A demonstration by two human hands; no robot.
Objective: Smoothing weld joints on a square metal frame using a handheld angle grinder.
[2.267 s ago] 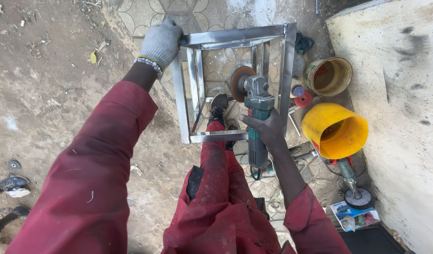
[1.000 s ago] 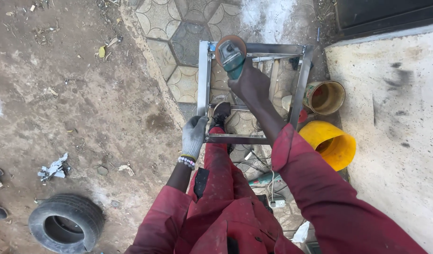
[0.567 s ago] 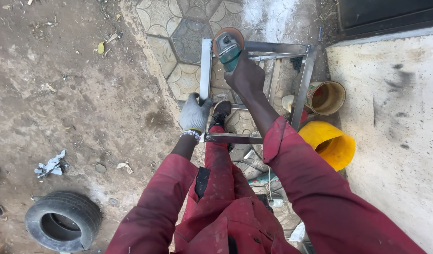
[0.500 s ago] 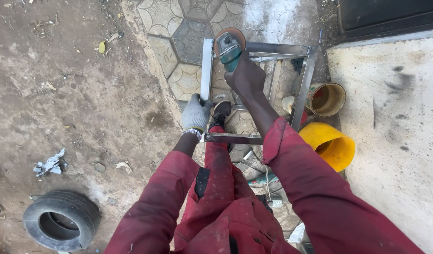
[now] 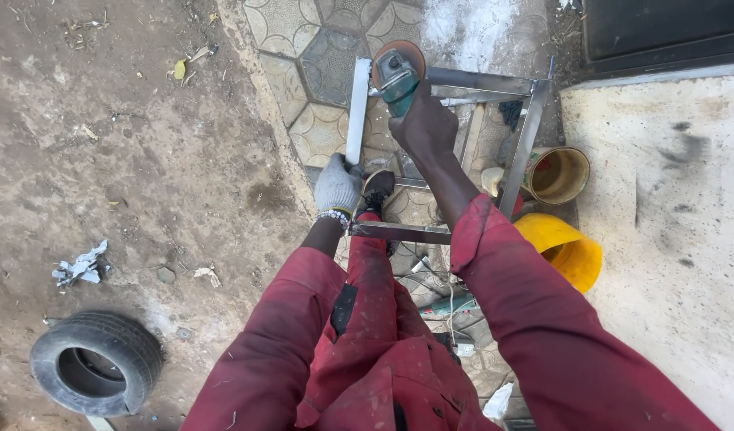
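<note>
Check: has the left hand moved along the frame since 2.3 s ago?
Yes. The gloved left hand was on the metal frame's far corner; now it grips the left bar low, near the shoe. It slid toward the person.

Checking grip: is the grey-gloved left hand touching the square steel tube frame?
Touching. The head view shows the left hand wrapped around the frame's left bar.

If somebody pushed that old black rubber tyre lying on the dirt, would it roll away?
Probably not: the black rubber tyre lies flat on its side on the dirt ground, so it would likely just scrape along. Stood upright, its round shape would probably roll. Its thick wall looks fairly heavy and a bit squashy.
</note>
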